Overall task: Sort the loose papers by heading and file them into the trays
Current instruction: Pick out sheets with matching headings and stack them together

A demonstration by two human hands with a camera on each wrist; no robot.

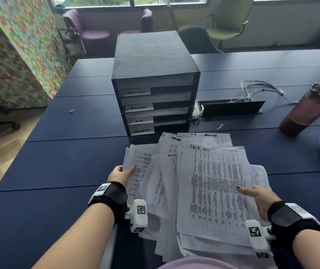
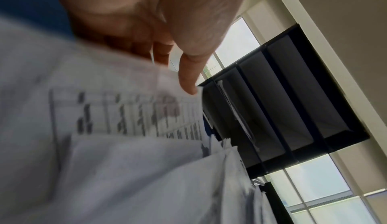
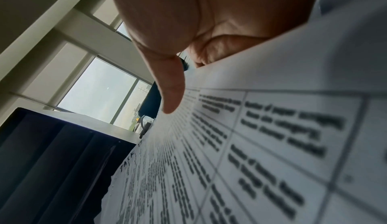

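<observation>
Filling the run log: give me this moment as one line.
left hand: grips paper pile edge | right hand: grips TASK LIST sheet | tray organizer: behind pile | phase: sorting

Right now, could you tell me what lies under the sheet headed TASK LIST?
The TASK LIST sheet tops a messy pile of papers. Sheets headed ADMIN and H.R poke out behind it. Headings of sheets directly beneath are covered.

The black tray unit (image 1: pixel 155 84) stands mid-table just behind the spread papers (image 1: pixel 194 181); a tumbler (image 1: pixel 306 111) and cables (image 1: pixel 256 90) crowd the table's (image 1: pixel 58 162) right edge; its left side lies bare.
</observation>
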